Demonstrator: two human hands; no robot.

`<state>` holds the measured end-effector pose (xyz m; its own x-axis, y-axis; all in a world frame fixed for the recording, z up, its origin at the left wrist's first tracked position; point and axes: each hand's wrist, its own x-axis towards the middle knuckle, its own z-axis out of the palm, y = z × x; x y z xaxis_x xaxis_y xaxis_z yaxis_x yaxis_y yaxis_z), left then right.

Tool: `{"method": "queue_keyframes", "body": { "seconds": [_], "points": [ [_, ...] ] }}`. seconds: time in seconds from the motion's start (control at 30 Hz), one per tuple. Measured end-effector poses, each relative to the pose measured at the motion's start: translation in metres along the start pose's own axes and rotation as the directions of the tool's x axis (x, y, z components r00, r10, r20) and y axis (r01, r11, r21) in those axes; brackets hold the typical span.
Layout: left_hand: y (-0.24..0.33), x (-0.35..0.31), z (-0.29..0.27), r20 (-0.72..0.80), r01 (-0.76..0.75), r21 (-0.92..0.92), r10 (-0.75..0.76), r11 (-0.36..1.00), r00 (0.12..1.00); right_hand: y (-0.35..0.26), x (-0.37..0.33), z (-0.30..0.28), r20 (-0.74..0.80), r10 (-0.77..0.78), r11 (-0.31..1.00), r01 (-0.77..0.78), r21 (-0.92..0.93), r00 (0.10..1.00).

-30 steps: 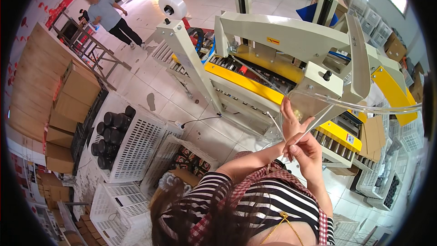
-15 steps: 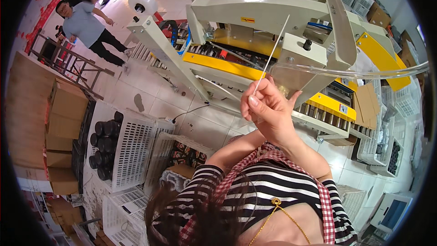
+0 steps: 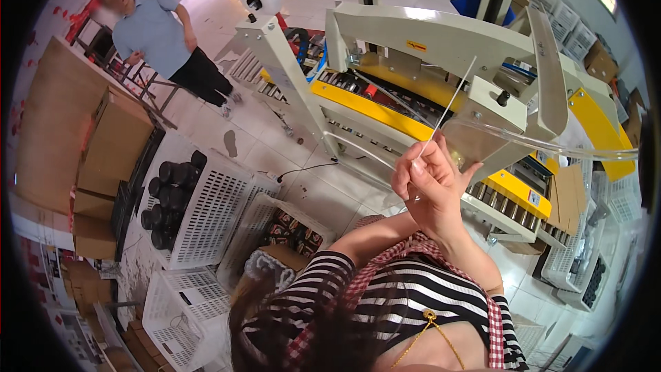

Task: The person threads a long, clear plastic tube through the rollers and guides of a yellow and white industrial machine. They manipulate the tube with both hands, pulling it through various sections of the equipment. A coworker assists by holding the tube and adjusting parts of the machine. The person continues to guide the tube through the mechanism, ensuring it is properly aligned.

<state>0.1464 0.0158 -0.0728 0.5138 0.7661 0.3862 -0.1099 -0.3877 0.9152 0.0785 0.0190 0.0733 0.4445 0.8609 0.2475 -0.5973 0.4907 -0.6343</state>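
My right hand (image 3: 435,182) is raised in front of the machine, thumb and fingertips pinched on a thin white strip (image 3: 449,107). One length of the strip slants up to the right. A bent white length (image 3: 358,146) reaches left from near the fingers; whether it is the same piece I cannot tell. My left forearm (image 3: 382,240) crosses behind the right wrist. Of my left hand (image 3: 470,173), only parts show beyond the right one, and its grip is hidden. Just past the hands, a clear curved band (image 3: 544,146) stretches rightward.
A cream machine frame (image 3: 434,27) with yellow rails (image 3: 372,109) and rollers stands ahead. White crates (image 3: 213,213), one with black round items (image 3: 169,200), sit at left beside cardboard boxes (image 3: 113,145). Another person (image 3: 157,31) stands at far left. More crates (image 3: 575,255) are at right.
The view has swung left, so the machine and my hands appear farther right and lower. The pinch on the strip is unchanged. The other person looks larger, with the arm lowered.
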Motion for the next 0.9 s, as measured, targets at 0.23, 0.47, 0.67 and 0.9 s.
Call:
{"method": "queue_keyframes", "body": {
  "seconds": [0.23,0.47,0.67,0.9],
  "points": [
    [-0.002,0.002,-0.003,0.016,-0.063,0.155,0.061,0.986,0.998,0.009,0.011,-0.001,0.037,0.085,0.977,-0.091,0.191,0.996],
    [0.004,0.004,-0.002,-0.004,-0.075,0.151,0.076,0.986,0.997,0.013,0.027,0.006,0.064,0.164,0.931,-0.176,0.320,0.984],
    [0.001,0.003,-0.001,0.004,-0.057,0.120,0.057,0.991,0.998,0.019,0.037,0.005,0.126,0.166,0.912,-0.201,0.358,0.978],
    [0.003,0.004,-0.001,-0.003,-0.082,0.158,0.083,0.984,0.997,0.019,0.044,0.009,0.210,0.180,0.851,-0.259,0.458,0.961]
  ]
}}
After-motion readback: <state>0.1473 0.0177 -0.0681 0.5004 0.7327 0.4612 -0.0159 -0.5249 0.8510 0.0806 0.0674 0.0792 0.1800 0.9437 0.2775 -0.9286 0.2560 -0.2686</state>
